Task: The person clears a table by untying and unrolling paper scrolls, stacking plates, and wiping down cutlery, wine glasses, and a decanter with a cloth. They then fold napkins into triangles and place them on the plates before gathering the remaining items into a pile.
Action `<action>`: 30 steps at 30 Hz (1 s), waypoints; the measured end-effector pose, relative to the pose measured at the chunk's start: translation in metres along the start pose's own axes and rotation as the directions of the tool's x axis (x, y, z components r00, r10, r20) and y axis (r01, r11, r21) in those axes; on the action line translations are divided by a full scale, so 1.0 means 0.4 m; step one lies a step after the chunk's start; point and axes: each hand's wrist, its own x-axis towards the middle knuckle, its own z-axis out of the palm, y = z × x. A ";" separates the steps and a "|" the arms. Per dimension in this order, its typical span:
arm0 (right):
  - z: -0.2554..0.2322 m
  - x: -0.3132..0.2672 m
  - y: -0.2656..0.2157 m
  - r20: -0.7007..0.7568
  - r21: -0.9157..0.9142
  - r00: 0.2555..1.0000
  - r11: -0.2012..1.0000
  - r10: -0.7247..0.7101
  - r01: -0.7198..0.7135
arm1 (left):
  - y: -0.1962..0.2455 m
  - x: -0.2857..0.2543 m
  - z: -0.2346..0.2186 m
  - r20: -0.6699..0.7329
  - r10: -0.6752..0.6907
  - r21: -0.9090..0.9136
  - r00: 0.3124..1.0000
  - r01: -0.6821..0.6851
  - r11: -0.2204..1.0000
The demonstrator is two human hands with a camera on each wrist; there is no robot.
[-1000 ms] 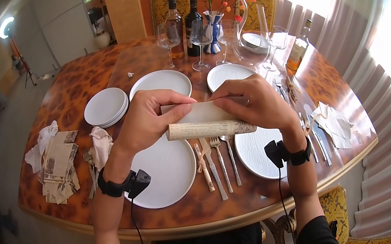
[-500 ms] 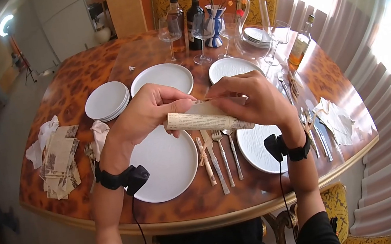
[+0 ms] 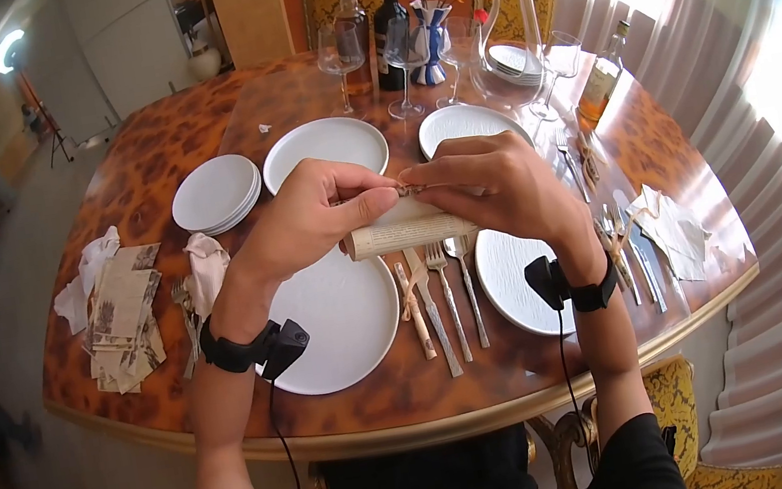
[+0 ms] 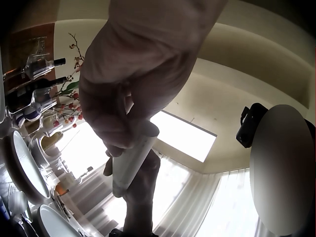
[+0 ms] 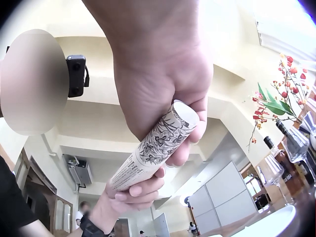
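A sheet of printed paper (image 3: 410,234), partly rolled into a tube, is held up over the table between both hands. My left hand (image 3: 330,208) pinches its upper part with thumb and fingers. My right hand (image 3: 493,184) grips it from the other side, and the fingertips of both hands nearly meet at the top middle. In the right wrist view the paper roll (image 5: 160,143) shows dark flower drawings at one end and lines of print further along. Behind and below the hands lie a large white plate (image 3: 327,325) and a textured white plate (image 3: 518,281).
Between the plates lie a tied paper roll (image 3: 416,317), a knife (image 3: 437,319) and forks (image 3: 446,297). Printed papers (image 3: 124,320) and crumpled napkins (image 3: 93,279) are at left. Small plates (image 3: 214,192), wine glasses (image 3: 340,55), bottles (image 3: 390,32) and a striped vase (image 3: 428,42) stand farther back.
The fingertips of both hands have come together at the top middle of the paper. The roll tilted, then levelled again and sits slightly higher. The head view has shifted a little.
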 end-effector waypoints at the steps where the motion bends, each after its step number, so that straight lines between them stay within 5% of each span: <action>1: -0.002 0.000 0.001 0.000 0.001 1.000 1.000 0.002 -0.002 | 0.000 -0.001 0.001 -0.026 0.035 -0.010 0.999 -0.035 0.999; 5: -0.010 -0.006 0.017 0.102 0.206 0.990 0.971 0.098 -0.118 | 0.012 -0.008 0.012 -0.057 0.144 0.060 0.988 -0.141 0.988; 10: -0.008 -0.012 0.033 0.111 0.252 0.986 0.956 0.124 -0.148 | 0.020 -0.006 0.020 -0.049 0.318 0.476 0.947 -0.258 0.841; 14: 0.001 -0.009 0.037 0.004 0.053 0.999 0.997 0.048 -0.048 | -0.007 0.008 0.015 -0.085 0.252 0.219 0.964 -0.228 0.949; 16: 0.001 -0.008 0.036 -0.030 0.007 1.000 1.000 0.007 -0.007 | 0.011 0.002 0.013 -0.010 0.007 0.052 1.000 -0.007 0.999; 22: -0.012 -0.008 0.032 0.054 0.121 0.995 0.988 0.089 -0.095 | 0.000 0.005 0.014 -0.073 0.135 0.061 0.988 -0.130 0.990; 24: -0.010 -0.010 0.036 0.141 0.223 0.967 0.945 0.212 -0.240 | 0.003 0.001 0.020 -0.074 0.171 0.092 0.983 -0.164 0.982; 30: -0.021 -0.005 0.027 0.089 0.169 0.990 0.977 0.114 -0.128 | 0.001 0.006 0.023 -0.079 0.221 0.111 0.972 -0.212 0.971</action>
